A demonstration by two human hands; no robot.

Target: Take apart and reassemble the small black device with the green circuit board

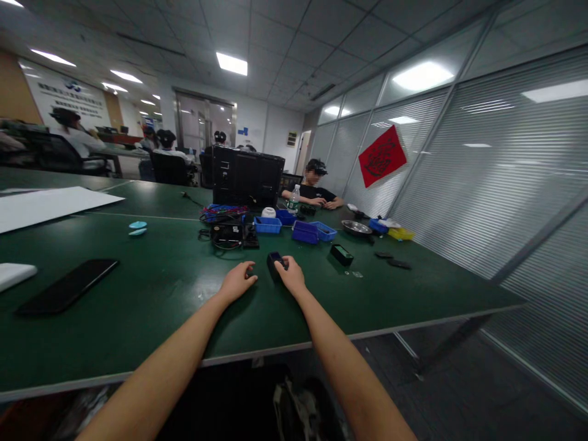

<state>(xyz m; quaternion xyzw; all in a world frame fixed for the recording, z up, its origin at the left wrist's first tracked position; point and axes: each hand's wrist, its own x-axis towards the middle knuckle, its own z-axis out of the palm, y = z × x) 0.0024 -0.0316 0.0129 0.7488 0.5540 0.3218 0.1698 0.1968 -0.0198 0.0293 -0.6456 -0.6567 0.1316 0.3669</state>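
My right hand (291,274) is closed on the side of a small black box (274,262), its thumb across the near face. The box stands on the green table (174,318), and its exact kind is not clear. To the left of it, my left hand (237,282) rests low over the tabletop, fingers loosely curved and thumb apart. A small gap separates this hand from the box, and I see nothing held in it. Farther right lies another black box with a greenish top (342,254).
Behind my hands are a black device with cables (226,235), blue trays (267,225), a water bottle (294,197) and a monitor (248,177). A metal bowl (356,228) sits at right, a black slab (68,286) at left. Across the table sits another person (316,190).
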